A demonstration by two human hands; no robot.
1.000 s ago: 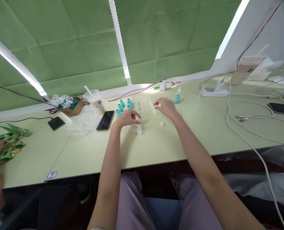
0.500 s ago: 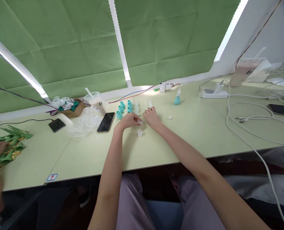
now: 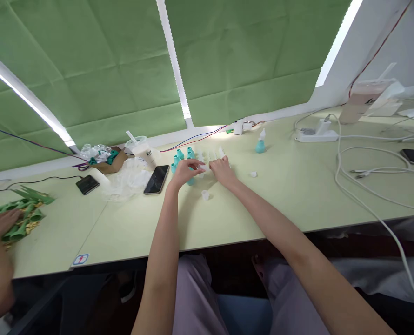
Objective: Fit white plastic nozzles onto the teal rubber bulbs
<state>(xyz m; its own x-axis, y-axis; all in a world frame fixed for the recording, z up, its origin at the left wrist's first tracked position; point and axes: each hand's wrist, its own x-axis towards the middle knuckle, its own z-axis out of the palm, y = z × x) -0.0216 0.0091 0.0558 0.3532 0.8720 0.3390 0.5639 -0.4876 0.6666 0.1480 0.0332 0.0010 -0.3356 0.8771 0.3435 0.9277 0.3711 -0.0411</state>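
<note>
My left hand [image 3: 185,174] pinches a small translucent plastic piece [image 3: 203,168] between thumb and fingertips. Close beside it, my right hand [image 3: 223,171] has its fingers curled at the near end of the rows of translucent nozzles [image 3: 221,152]; what lies in its fingertips is hidden. Several teal rubber bulbs [image 3: 180,154] stand in rows behind and beside my left hand, partly covered by it. A small clear cup-shaped cap [image 3: 205,195] lies on the table nearer to me. Right of my hands are a white cap [image 3: 253,174] and a teal bulb with a white nozzle [image 3: 260,146].
A phone [image 3: 156,179], plastic bag [image 3: 126,179], drink cup [image 3: 142,151] and cardboard box [image 3: 113,161] stand to the left. Farther left, another person's hand [image 3: 8,221] rests on green cone-shaped pieces [image 3: 27,214]. A power strip [image 3: 317,135] and white cables [image 3: 346,179] lie right.
My left hand has moved slightly away from me, its fingers now straighter around the translucent piece. The right hand stays near the nozzles. The view has shifted a little.
</note>
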